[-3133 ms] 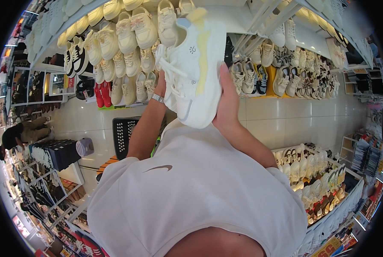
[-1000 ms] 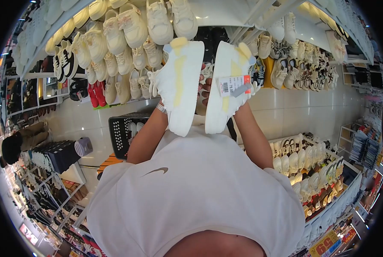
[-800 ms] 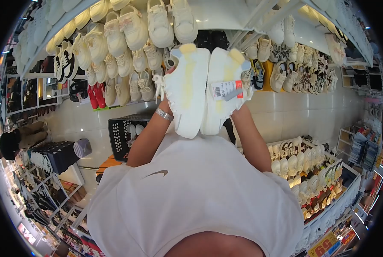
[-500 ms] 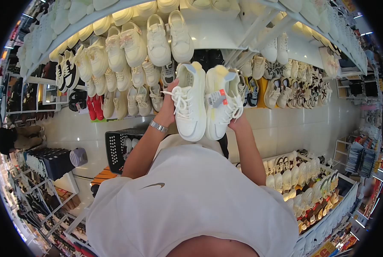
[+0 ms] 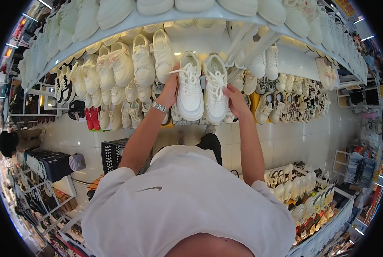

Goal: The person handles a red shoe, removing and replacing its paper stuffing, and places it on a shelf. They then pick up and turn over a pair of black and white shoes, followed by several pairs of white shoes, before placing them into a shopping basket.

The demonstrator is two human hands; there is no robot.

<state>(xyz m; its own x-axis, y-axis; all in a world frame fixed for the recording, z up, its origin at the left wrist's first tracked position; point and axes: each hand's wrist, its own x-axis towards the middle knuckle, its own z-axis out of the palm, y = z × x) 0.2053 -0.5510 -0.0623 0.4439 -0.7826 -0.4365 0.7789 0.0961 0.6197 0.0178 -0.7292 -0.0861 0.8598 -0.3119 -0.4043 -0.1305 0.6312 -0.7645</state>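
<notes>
Two white lace-up sneakers hang side by side in front of me at the lit shelf, toes pointing down toward my body. My left hand (image 5: 169,90) grips the outer side of the left white sneaker (image 5: 189,92); a metal watch is on that wrist. On the other side, my right hand (image 5: 237,101) has its fingers at the laces and outer side of the right white sneaker (image 5: 216,96). Their inner sides nearly touch, with a small grey piece partly visible between them. The fingertips behind the shoes are hidden.
Rows of pale shoes (image 5: 143,62) fill the shelf ahead, below an upper white shelf edge (image 5: 191,16). A black perforated crate (image 5: 111,155) stands at lower left. A rack of shoes (image 5: 300,188) is at lower right. A person (image 5: 18,141) is at far left.
Both hands and the sneakers have moved forward to the shelf. The sneakers have tilted, so their toes and laces face me more, and the red-and-white tag is no longer visible.
</notes>
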